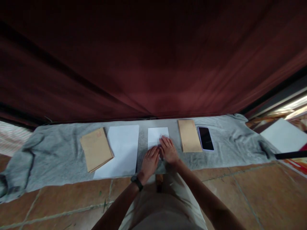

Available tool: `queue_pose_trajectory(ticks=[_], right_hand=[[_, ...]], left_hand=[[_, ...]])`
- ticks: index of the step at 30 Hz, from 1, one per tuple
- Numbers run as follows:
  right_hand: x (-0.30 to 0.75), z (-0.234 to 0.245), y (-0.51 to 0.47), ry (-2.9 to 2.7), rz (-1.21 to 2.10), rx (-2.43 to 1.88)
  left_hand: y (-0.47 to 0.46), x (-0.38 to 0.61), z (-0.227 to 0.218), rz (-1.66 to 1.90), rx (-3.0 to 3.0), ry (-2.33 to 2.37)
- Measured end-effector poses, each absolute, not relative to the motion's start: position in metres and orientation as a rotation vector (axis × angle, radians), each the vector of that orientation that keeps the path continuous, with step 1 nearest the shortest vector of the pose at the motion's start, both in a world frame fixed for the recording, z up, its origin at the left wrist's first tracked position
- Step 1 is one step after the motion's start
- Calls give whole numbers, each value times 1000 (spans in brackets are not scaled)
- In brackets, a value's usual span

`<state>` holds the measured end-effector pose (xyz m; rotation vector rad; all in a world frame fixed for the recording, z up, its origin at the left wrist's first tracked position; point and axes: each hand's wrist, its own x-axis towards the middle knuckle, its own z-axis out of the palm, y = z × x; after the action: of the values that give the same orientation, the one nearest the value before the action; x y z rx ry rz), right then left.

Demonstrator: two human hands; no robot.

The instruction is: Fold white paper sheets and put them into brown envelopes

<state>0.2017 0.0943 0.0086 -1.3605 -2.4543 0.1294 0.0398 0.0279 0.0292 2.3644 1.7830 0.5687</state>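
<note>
A white sheet of paper (154,132), smaller than the sheets at its left, lies in front of me on a grey cloth (225,143). My left hand (150,158) rests on its lower part, fingers stretched out and close together. Beside it, my right hand (168,149) lies flat on the paper's right side with the fingers extended. Both hands press from above and grip nothing. The paper's lower edge is hidden beneath them. A dark watch (137,181) is on my left wrist.
Brown envelopes (97,149) lie partly over larger white paper (124,148) at the left. To the right are another brown envelope pile (190,135) and a phone (205,138). A dark red curtain (153,73) hangs behind. Tiled floor (227,191) lies in front.
</note>
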Motion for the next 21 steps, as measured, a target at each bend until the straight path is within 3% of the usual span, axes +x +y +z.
queue_pose_trajectory(ticks=[9,21], right_hand=[[202,9,85,-2416,94,-1384],[207,6,99,-2379,199,-1381]], left_hand=[[113,52,23,408,2311,1965],[110,17,16,411,2246,2108]])
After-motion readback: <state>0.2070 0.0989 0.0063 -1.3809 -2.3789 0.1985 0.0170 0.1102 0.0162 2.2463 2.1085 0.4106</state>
